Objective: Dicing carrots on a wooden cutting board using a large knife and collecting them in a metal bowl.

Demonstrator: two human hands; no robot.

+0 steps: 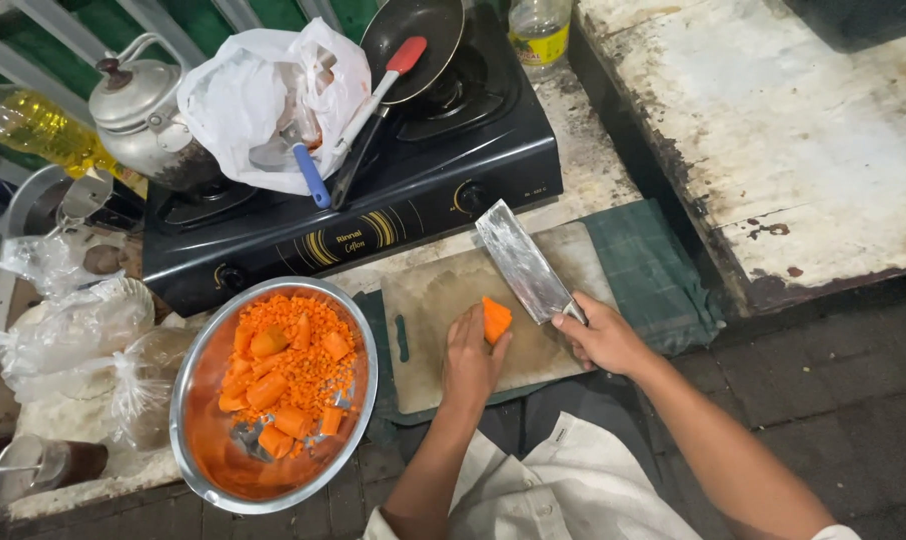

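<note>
My left hand (pixel 469 358) holds an orange carrot piece (pixel 496 318) upright on a worn cutting board (pixel 428 300). My right hand (pixel 603 335) grips the handle of a broad steel cleaver (pixel 522 262), whose blade lies raised and angled just right of the carrot, pointing away from me. A metal bowl (pixel 201 400) to the left of the board holds finely diced carrot and several larger carrot chunks (pixel 273 390).
A black two-burner gas stove (pixel 443 165) stands behind the board with a frying pan (pixel 418 35), a spatula, a white plastic bag (pixel 263 95) and a kettle (pixel 138 105). Oil bottles, tied plastic bags (pixel 73 330) sit left. A stained white counter (pixel 773 130) lies right.
</note>
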